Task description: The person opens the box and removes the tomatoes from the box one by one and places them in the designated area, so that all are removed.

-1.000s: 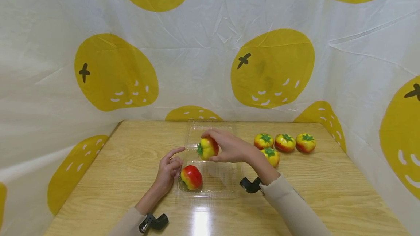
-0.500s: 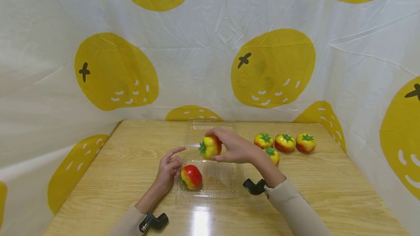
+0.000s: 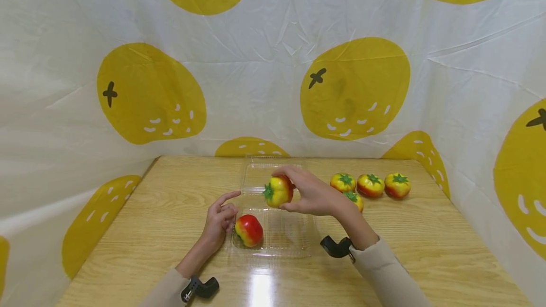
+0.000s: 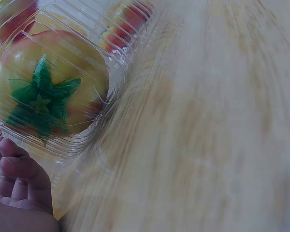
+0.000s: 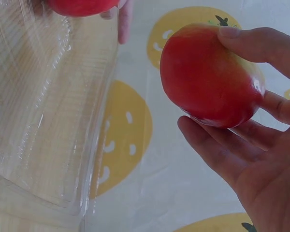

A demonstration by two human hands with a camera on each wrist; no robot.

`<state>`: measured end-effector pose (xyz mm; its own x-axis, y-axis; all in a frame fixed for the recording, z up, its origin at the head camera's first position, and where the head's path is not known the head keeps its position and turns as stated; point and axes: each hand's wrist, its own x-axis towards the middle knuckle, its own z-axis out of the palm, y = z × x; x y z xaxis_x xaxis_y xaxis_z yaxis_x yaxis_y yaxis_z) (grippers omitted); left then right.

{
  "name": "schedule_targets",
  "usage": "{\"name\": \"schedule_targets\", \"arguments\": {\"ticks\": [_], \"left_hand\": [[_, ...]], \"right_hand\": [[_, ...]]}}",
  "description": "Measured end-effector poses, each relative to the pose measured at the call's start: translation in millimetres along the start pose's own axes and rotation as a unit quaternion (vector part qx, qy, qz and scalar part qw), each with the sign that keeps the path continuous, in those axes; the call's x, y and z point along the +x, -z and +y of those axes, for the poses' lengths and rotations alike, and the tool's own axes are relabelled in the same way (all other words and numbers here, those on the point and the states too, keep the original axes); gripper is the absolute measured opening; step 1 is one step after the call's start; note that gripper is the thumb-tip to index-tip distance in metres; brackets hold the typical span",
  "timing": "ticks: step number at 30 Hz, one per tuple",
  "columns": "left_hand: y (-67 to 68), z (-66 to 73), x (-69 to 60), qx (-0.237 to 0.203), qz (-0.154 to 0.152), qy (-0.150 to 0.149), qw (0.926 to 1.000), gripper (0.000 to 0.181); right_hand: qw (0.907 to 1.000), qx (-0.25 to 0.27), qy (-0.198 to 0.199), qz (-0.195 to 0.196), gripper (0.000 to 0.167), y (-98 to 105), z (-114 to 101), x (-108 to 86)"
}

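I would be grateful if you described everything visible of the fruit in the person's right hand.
The fruit is round and glossy, yellow around its star-shaped green leaves and red at the opposite end; it looks like a plastic model. It lies tipped sideways, leaves facing left in the head view, where it appears over the open clear container. The right hand grips it; nothing else seems to touch it.

Light wooden table [image 3: 426, 240] with visible grain, bordered at back and sides by a white sheet [image 3: 251, 89]; the sheet is creased, notably at upper centre and right; large yellow fruit prints [image 3: 354, 103], several with dark stem marks and white dashes, cover it; bright glare [image 3: 261, 290] on the table's near part.
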<state>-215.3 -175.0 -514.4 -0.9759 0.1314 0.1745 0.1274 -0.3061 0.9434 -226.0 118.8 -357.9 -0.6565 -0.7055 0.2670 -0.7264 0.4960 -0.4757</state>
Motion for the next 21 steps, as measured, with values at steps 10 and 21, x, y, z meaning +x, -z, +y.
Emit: {"name": "schedule_targets", "arguments": {"ticks": [10, 21], "left_hand": [[0.4, 0.6, -1.6, 0.003, -0.002, 0.002, 1.0, 0.048], [0.6, 0.6, -0.9, 0.001, -0.003, 0.0, 1.0, 0.048]], "right_hand": [[0.9997, 0.011, 0.001, 0.022, 0.069, 0.2, 1.8, -9.9], [0.9988, 0.021, -0.004, 0.043, 0.077, 2.1, 7.6, -18.9]]}}
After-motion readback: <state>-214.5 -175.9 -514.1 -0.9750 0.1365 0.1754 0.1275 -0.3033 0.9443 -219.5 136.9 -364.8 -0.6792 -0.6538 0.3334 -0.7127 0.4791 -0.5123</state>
